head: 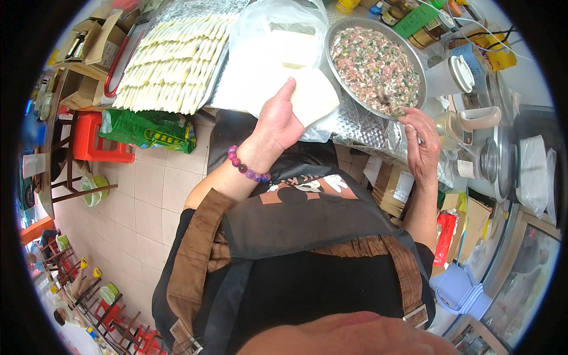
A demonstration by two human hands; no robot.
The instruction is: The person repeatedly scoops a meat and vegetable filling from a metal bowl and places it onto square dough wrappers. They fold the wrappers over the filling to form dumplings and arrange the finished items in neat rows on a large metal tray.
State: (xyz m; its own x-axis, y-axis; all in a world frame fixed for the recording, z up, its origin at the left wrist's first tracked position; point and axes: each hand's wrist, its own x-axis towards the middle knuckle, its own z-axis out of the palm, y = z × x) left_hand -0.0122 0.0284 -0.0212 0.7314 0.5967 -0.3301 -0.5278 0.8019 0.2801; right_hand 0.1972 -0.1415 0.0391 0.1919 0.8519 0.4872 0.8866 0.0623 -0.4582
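My left hand (280, 120) holds a square, pale dough wrapper (316, 95), perhaps several stacked, with the thumb on top. Just beyond it, more pale dough sheets (298, 48) lie in a clear plastic bag (255, 22). To the right stands a round metal bowl (329, 57) of minced meat filling (375, 66) with chopped greens. My right hand (421, 142) is at the bowl's near rim, fingertips bent together over the filling's edge. A small dark blurred spot shows in the filling there; whether the fingers pinch a thin tool is unclear.
Rows of folded dumplings (173, 66) cover a metal tray (217, 84) at the left. Jars, a lidded white cup (448, 77) and a handled jug (477, 119) crowd the right side. Below the tray are a red plastic stool (91, 137) and a green bag (148, 131). People sit farther off.
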